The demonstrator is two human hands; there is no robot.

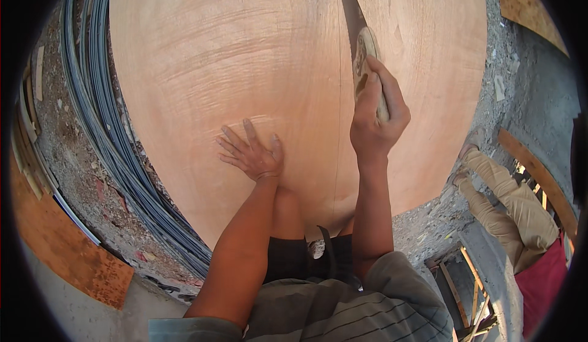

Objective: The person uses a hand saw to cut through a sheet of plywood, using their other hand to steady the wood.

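A large pale plywood sheet point(233, 72) spreads out before me, with a thin line running along its length right of the middle. My left hand point(254, 153) lies flat on the sheet, fingers spread. In my right hand point(381, 112) is a handsaw point(356, 20), gripped by its worn wooden handle. The saw's dark blade points away from me, close to the line, and its far end runs out of the top of the view. My knee touches the near part of the sheet.
Bundled steel rods point(107, 97) lie along the sheet's left side on rubble-strewn ground. Farther left are wood strips point(26, 140) and a rusty-brown board point(73, 244). At right stands another person in tan trousers point(511, 195), near a curved plank point(539, 176). Lower right, an opening shows timber pieces point(471, 287).
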